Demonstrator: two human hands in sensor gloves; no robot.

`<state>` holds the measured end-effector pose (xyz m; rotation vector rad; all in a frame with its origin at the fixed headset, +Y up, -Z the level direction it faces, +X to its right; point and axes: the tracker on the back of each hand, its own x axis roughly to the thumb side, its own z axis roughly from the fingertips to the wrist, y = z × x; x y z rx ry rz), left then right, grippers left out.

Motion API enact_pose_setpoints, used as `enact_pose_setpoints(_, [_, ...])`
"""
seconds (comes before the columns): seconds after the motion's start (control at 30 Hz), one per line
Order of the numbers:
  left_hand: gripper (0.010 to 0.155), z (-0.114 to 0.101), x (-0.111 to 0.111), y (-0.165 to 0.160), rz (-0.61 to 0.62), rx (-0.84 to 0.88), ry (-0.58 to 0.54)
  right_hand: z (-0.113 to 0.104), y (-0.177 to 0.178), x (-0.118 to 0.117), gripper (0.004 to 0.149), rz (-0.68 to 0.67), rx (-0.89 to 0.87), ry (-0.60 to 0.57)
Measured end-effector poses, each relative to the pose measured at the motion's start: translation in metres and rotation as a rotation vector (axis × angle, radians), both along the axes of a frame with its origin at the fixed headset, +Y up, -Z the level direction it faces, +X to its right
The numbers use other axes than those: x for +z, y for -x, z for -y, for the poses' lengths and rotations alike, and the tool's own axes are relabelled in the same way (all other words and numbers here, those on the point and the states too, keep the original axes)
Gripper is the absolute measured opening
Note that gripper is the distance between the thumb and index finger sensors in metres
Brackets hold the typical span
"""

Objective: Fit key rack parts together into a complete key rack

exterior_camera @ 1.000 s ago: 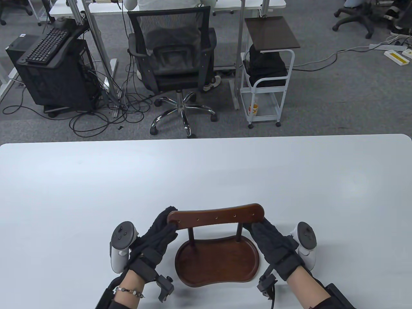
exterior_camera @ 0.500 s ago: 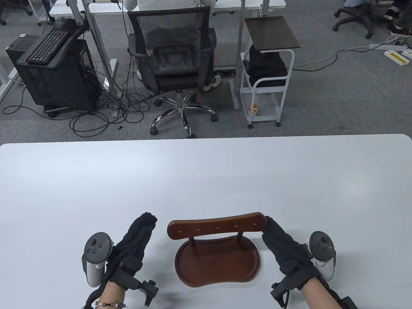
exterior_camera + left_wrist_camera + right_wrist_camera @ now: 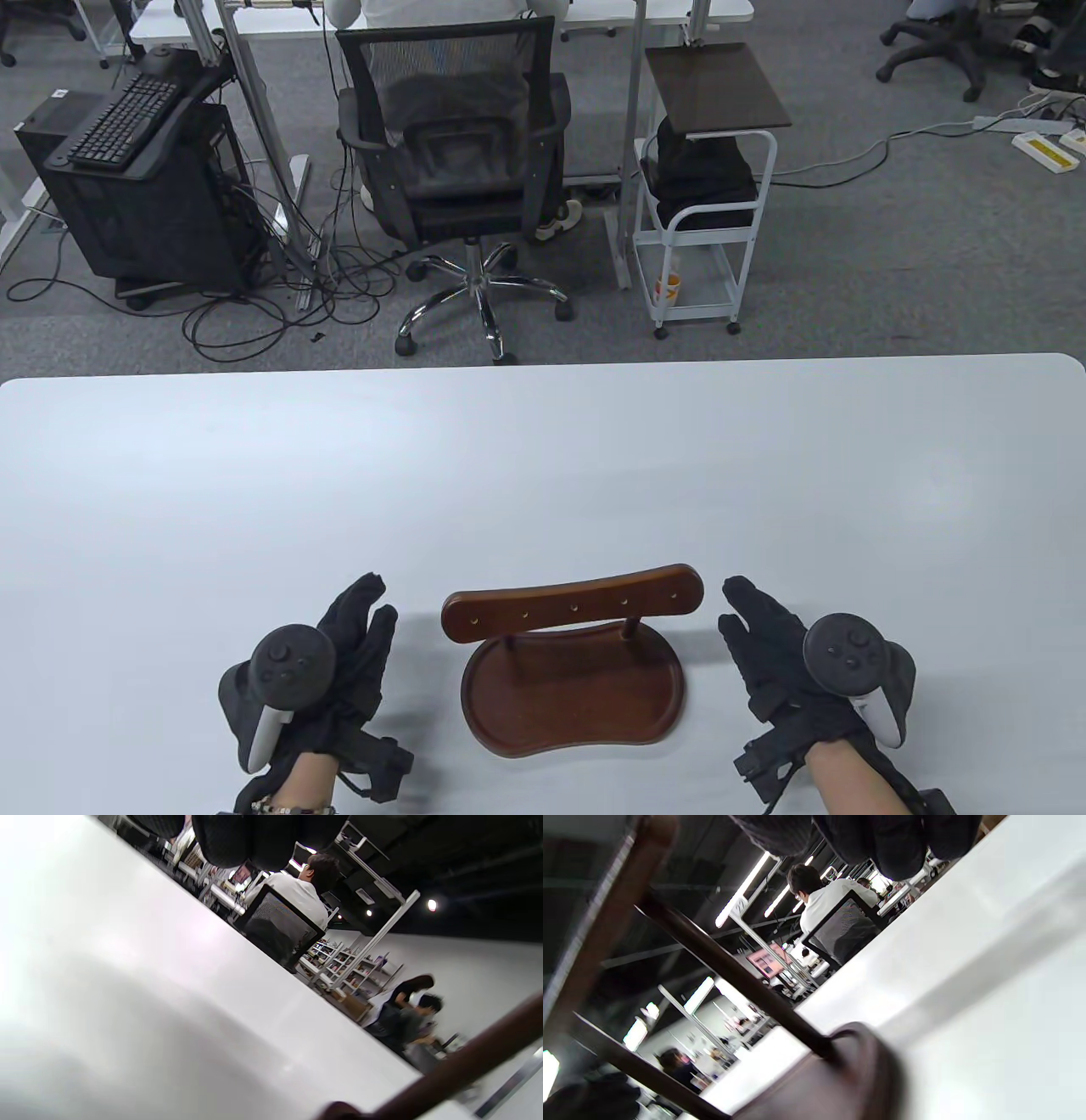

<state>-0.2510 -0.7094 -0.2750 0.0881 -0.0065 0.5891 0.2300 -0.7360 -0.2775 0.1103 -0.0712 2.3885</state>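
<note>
The dark wooden key rack stands on the white table (image 3: 543, 475) near its front edge: a kidney-shaped tray base (image 3: 573, 700), two thin posts, and a curved top bar (image 3: 573, 603) with several small holes. My left hand (image 3: 356, 632) lies open on the table to the left of the rack, apart from it. My right hand (image 3: 755, 615) lies open to the right, apart from the bar's end. The right wrist view shows the base (image 3: 840, 1077) and a post (image 3: 734, 980) close by. The left wrist view shows only a blurred brown piece of the rack (image 3: 458, 1065).
Beyond the table's far edge are an office chair (image 3: 458, 161) with a seated person, a white cart (image 3: 704, 187), a computer stand (image 3: 136, 187) and floor cables.
Both hands have let go of the rack's top bar and drawn outward and back toward me. The rack now stands on its own with the bar a little lower in view.
</note>
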Motion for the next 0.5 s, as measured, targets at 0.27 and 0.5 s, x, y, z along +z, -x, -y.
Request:
enact_pose_setpoints(0.27, [0.076, 0.007, -0.001, -0.018, 0.093, -0.398, 0.063, -0.001, 0.008, 0.003, 0.062, 0.005, 0.435, -0.068])
enact_pose_setpoints(0.5, [0.078, 0.019, -0.003, -0.027, 0.106, -0.579, 0.108, 0.006, 0.018, 0.003, 0.067, -0.022, 0.6, -0.031])
